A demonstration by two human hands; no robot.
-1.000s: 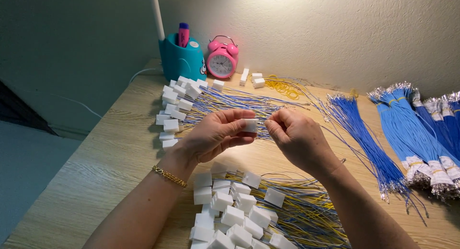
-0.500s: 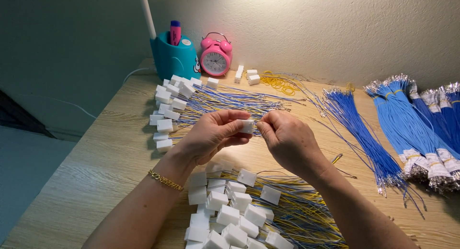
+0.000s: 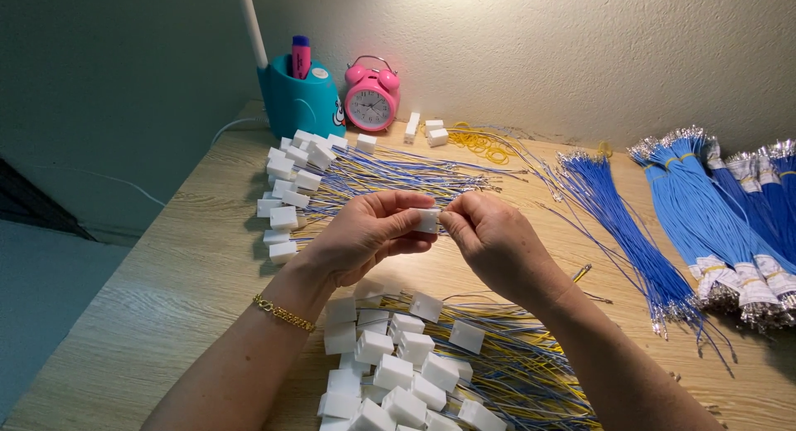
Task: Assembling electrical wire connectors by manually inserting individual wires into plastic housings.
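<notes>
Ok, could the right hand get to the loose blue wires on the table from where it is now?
Probably yes. The loose blue wires lie fanned on the wooden table just beside the right hand, with nothing standing between them. The hand is occupied, though, pinching at the white connector that the left hand holds.

White connector housing point(image 3: 428, 219) in the left hand point(image 3: 365, 236): matt moulded plastic, same as the pile point(image 3: 390, 373) below. Blue wires point(image 3: 630, 232): smooth plastic insulation, bare shiny metal tips. Desk point(image 3: 182, 265): pale wood-grain, matt. Wall point(image 3: 580, 49): rough plaster. Pink clock point(image 3: 371, 101) and teal holder point(image 3: 300, 103): glossy plastic. Bracelet point(image 3: 283, 313): gold metal.
</notes>
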